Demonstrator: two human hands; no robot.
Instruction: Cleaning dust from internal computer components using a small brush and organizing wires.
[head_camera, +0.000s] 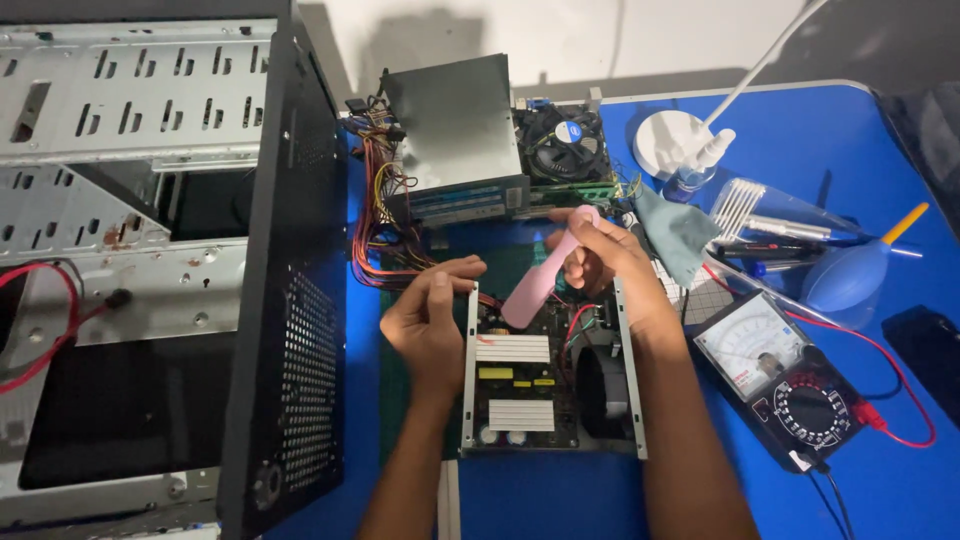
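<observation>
Right hand (600, 262) grips a pink brush (540, 280) over the open power supply (545, 375), brushing; left hand (428, 320), loosely curled and empty, steadies its left edge.

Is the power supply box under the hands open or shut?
Open: the grey metal power supply box has no lid, baring its circuit board and black fan.

Opened power supply unit (550, 375) on blue table (880, 480), two hands at work.
Right hand (600, 262) grips pink brush (545, 272) at 12 o'clock of unit; left hand (428, 318) steadies its 10 o'clock edge; analog multimeter (785, 380) at 3 o'clock; black computer case (170, 260) at 9 o'clock.
</observation>
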